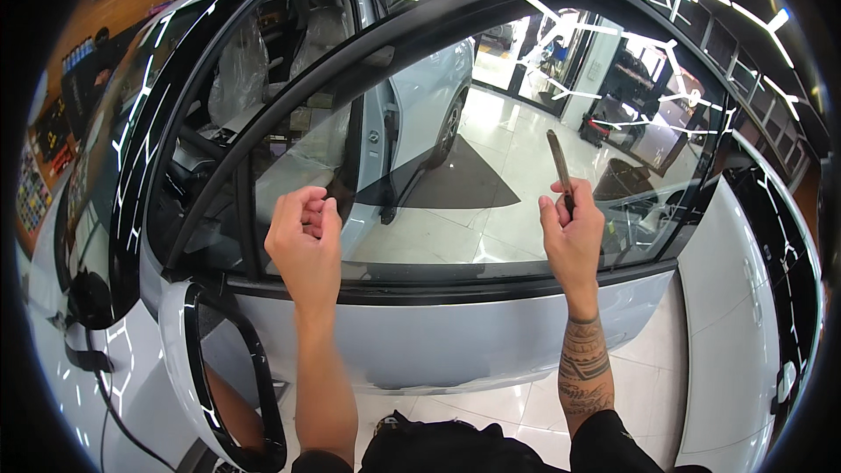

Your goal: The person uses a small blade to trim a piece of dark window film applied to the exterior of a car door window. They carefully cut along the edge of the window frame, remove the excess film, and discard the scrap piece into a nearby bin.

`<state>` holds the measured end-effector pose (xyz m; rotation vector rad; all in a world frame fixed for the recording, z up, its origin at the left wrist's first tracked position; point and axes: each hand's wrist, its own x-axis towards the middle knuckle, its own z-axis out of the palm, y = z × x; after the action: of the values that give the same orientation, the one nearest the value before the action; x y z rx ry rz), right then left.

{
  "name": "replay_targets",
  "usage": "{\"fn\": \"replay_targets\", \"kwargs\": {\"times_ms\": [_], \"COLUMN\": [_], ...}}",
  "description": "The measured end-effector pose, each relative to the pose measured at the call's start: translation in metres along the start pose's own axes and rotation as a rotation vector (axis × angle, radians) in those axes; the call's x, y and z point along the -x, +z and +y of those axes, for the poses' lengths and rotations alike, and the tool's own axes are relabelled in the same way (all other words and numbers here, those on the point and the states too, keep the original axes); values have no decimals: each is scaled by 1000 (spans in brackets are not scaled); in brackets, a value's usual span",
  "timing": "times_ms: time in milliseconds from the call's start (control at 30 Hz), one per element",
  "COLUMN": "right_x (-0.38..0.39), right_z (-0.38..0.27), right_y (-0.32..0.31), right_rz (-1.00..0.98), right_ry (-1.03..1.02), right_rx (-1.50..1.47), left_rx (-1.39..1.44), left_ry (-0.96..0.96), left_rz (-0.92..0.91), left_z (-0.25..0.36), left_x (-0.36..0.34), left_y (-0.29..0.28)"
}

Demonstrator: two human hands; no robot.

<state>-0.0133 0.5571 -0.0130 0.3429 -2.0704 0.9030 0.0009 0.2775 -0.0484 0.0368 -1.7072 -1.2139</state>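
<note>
Slim brown stick-shaped tool | juts above right fingers, which pinch its lower end | left fingers curled, grip unclear

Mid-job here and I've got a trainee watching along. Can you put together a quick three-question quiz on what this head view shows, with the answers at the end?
1. Which way does the free end of the slim knife-like tool in the right hand point in this view?
a) down
b) up
c) straight left
2. True or false: the car door in front of the person stands open.
3. What wraps the seats seen inside the car?

Key
1. b
2. True
3. Clear plastic
</note>
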Motion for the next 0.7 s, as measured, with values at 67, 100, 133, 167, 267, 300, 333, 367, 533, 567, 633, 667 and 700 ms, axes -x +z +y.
{"fn": "replay_targets", "kwargs": {"times_ms": [67, 100, 133, 167, 267, 300, 333, 367, 533, 567, 633, 667, 700], "right_x": [2, 2, 2, 2, 4, 5, 4, 5, 15, 19, 30, 36, 43], "right_z": [0, -2, -4, -5, -9, -9, -10, -9, 3, 7, 12, 15, 19], "right_y": [7, 12, 15, 16, 20, 20, 19, 18, 4, -1, -19, -30, -46], "right_rz": [43, 73, 98, 101, 95, 86, 82, 70, 26, 31, 25, 28, 31], "right_ry": [-5, -22, -44, -45, -24, 0, 21, 41, 106, 121, 177, 204, 195], "right_rx": [42, 29, 17, 27, 29, 16, 12, -39, -223, -257, -295, -313, -307], "left_rx": [-71, -87, -101, -115, -147, -162, -167, -172, -111, -58, 64, 128, -28], "left_ry": [-21, -15, -16, -15, 34, 16, -1, -18, 244, 319, 246, 211, 173], "left_rz": [-101, -134, -163, -193, -221, -229, -240, -252, -280, -271, -249, -242, -219], "left_z": [9, 12, 14, 15, 15, 17, 22, 24, 16, 14, 21, 31, 47], "left_x": [-7, -11, -13, -15, -18, -18, -18, -18, -4, -2, 3, 8, 18], "left_y": [-4, -5, -7, -8, -9, -10, -9, -8, 4, 7, 12, 18, 23]}}
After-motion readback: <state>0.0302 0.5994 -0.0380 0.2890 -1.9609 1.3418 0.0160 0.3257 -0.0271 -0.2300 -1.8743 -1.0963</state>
